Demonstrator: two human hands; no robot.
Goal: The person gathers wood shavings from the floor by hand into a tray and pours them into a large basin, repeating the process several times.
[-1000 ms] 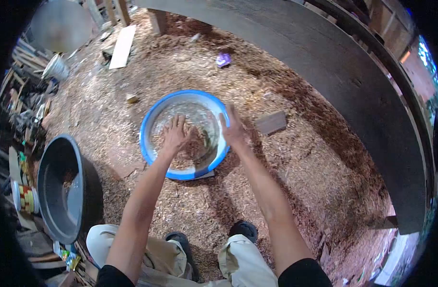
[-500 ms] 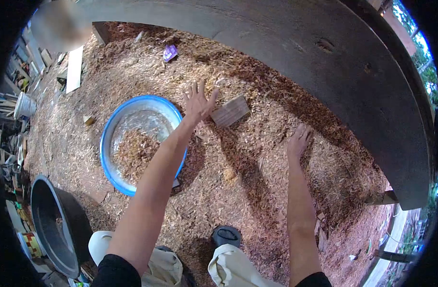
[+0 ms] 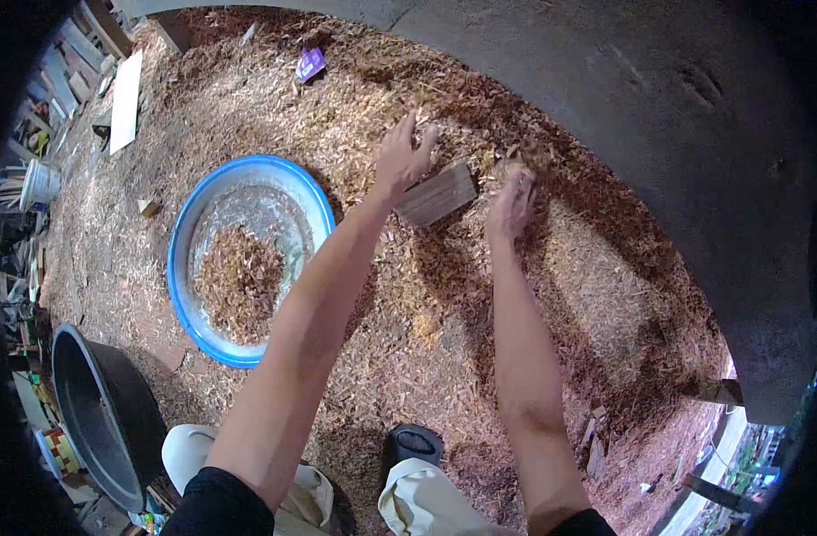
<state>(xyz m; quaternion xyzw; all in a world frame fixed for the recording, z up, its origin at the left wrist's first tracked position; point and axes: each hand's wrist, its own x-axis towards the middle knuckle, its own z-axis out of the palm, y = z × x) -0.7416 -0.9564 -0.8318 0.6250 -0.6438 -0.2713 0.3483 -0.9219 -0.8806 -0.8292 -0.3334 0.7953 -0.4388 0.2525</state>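
Brown wood shavings (image 3: 426,313) carpet the floor, dry, curly, flaky, ridged up nr the slab. Dark slab (image 3: 676,179), broad w/ a knotty-looking face, curves over the upper R, walling off that side. Blue-rimmed basin (image 3: 258,164) sits L of the arms, round, pale inside, w/ a loose heap (image 3: 239,277) of shavings. Dark tub (image 3: 91,402), deep, smooth, tips lower L. White board (image 3: 126,103), flat, oblong, lies upper L. Wood block (image 3: 440,195), grainy, straight-edged, lies btwn the hands, right in the way. L hand (image 3: 404,159) hovers by its near end: fingers part-spread, thumb apart, no grip. R hand (image 3: 513,205) is past the far end, at the shavings, fingers fwd, loosely bent; blurry, can't tell if it's got any. Tiny purple wrapper (image 3: 310,65), crinkly, up top.
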